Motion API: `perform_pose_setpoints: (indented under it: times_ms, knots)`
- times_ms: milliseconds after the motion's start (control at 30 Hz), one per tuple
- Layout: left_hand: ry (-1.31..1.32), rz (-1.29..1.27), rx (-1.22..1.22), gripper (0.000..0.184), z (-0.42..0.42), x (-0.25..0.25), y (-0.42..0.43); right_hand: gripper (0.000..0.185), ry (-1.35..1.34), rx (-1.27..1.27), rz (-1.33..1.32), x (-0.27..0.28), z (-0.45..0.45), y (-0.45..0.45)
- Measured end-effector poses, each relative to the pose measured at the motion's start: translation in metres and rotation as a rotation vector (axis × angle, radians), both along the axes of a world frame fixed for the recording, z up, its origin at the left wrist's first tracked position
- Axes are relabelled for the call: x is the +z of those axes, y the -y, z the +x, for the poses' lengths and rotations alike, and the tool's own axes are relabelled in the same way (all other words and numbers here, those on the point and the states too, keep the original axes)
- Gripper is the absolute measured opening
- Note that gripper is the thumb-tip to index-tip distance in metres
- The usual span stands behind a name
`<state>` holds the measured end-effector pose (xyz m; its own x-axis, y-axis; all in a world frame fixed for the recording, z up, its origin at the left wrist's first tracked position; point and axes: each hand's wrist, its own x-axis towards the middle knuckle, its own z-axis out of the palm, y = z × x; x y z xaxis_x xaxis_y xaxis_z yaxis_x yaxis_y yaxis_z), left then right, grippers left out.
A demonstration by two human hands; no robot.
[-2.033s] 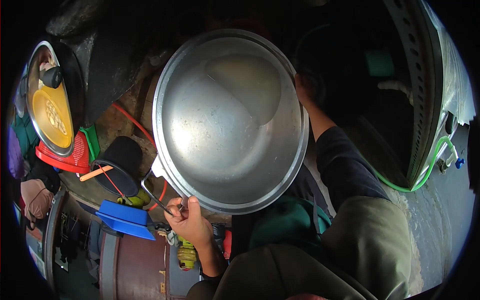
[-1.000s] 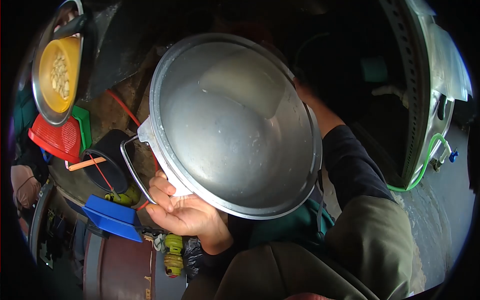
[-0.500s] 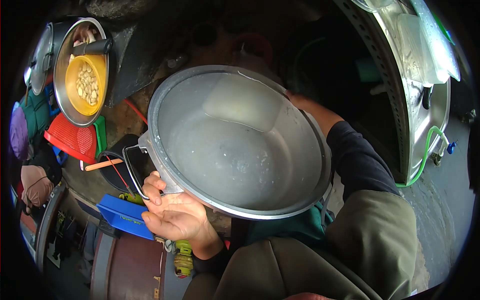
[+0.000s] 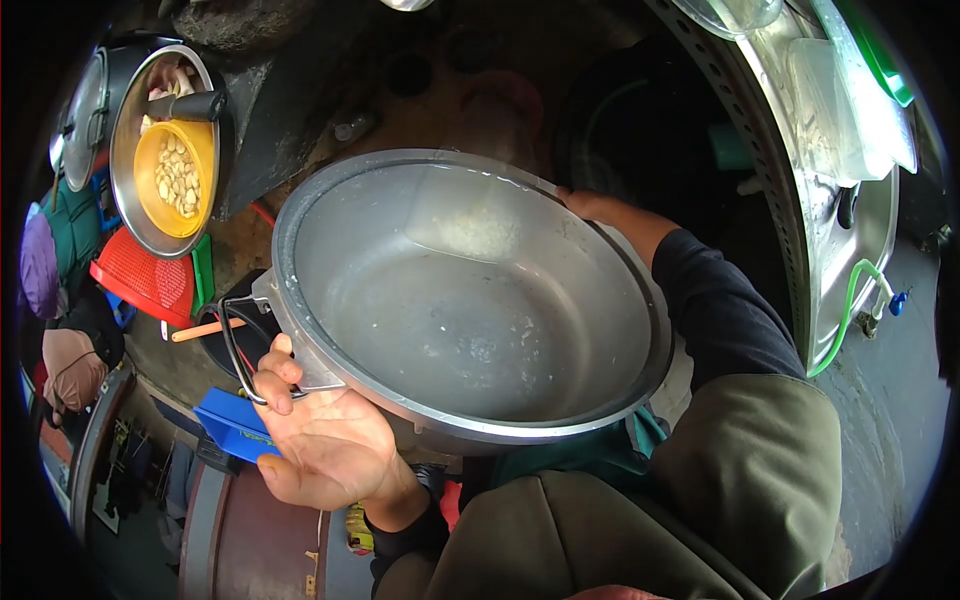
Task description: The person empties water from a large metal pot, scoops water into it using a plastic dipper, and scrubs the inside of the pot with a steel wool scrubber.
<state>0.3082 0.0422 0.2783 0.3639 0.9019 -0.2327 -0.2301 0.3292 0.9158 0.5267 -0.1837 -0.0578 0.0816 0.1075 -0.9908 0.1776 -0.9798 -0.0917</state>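
A large grey metal pot is in front of my body, tilted with its far side lower. Cloudy water with pale bits has pooled against its far wall, and small white specks cling to the bottom. The fingers of my left hand are hooked round the wire handle on the pot's left side, palm up, thumb sticking out. At the far right rim, my right hand grips the pot; its fingers are mostly hidden behind the rim.
At upper left, a metal bowl holds a yellow bowl of pale cloves or nuts and a dark-handled tool. A red colander and blue dustpan-like object lie below. On the right are a metal sink and green hose.
The pot has shifted left and slightly toward me, my left hand moving left with it. Its water patch has drawn in against the far wall. Both hands keep their hold.
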Motion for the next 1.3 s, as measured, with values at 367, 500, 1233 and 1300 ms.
perform_pose_setpoints:
  times_ms: [367, 500, 1233, 1300]
  knots:
    - [0.050, 0.007, -0.052, 0.056, 0.021, 0.008, -0.014, 0.071, -0.100, -0.031, 0.023, -0.014, 0.009, -0.005]
    - [0.090, 0.002, -0.090, 0.058, 0.030, 0.011, -0.019, 0.071, -0.133, -0.038, 0.015, -0.030, 0.012, -0.003]
    - [0.125, 0.056, -0.257, 0.077, 0.095, 0.039, -0.021, 0.072, -0.215, -0.106, -0.019, -0.028, 0.005, -0.004]
    - [0.182, 0.060, -0.289, 0.077, 0.093, 0.036, -0.021, 0.073, -0.233, -0.143, -0.020, -0.026, 0.005, -0.005]
